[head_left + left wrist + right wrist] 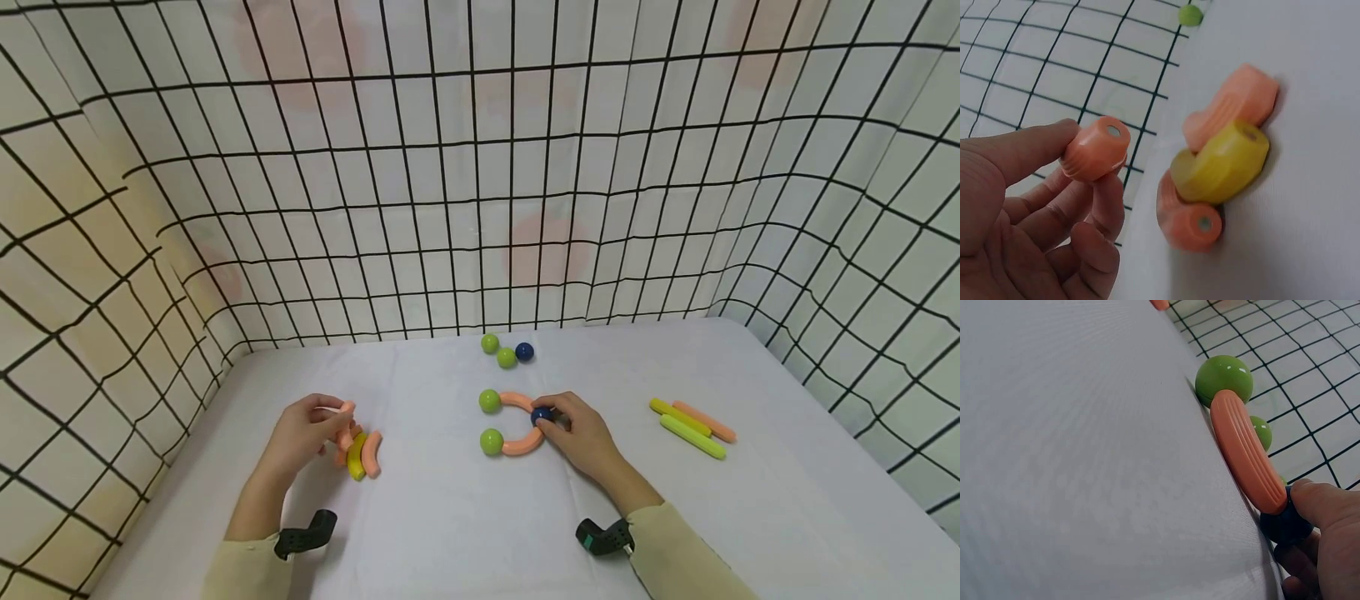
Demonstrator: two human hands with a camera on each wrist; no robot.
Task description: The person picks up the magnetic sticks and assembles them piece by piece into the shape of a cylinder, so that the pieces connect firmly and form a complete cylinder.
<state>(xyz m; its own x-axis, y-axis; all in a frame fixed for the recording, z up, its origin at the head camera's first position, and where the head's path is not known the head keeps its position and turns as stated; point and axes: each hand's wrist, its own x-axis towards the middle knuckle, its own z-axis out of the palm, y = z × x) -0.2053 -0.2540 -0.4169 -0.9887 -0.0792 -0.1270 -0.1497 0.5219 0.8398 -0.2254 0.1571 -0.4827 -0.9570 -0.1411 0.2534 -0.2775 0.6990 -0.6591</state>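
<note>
At the left of the white table (pixel 435 533), a person's left hand (pixel 300 433), above a pale sleeve (pixel 247 571) and a black wrist camera (pixel 306 537), is pinching a curved orange stick (pixel 1094 147) between thumb and fingers, its end showing a small grey disc. That hand is partly blocking my view of the pile beside it, where a yellow curved stick (pixel 356 457) is lying between an orange one (pixel 1191 225) and another orange one (pixel 371 454) on its right. Toward the middle, two green balls, the far one (pixel 490 401) and the near one (pixel 492 442), are each touching a curved orange piece, the far arc (pixel 516 400) and the near arc (pixel 525 444), both bending toward a dark blue ball (pixel 540 415). Behind them, two loose green balls (pixel 506 357) and a second blue ball (pixel 525 352) are sitting near the black grid (pixel 472 79). The right hand (pixel 583 433) is gripping the dark blue ball between thumb and fingers, partly covering it; the camera on its wrist (pixel 602 537) is showing a green mark. Farther right, straight yellow (pixel 678 417), orange (pixel 704 421) and lime sticks (pixel 693 436) are lying together.
</note>
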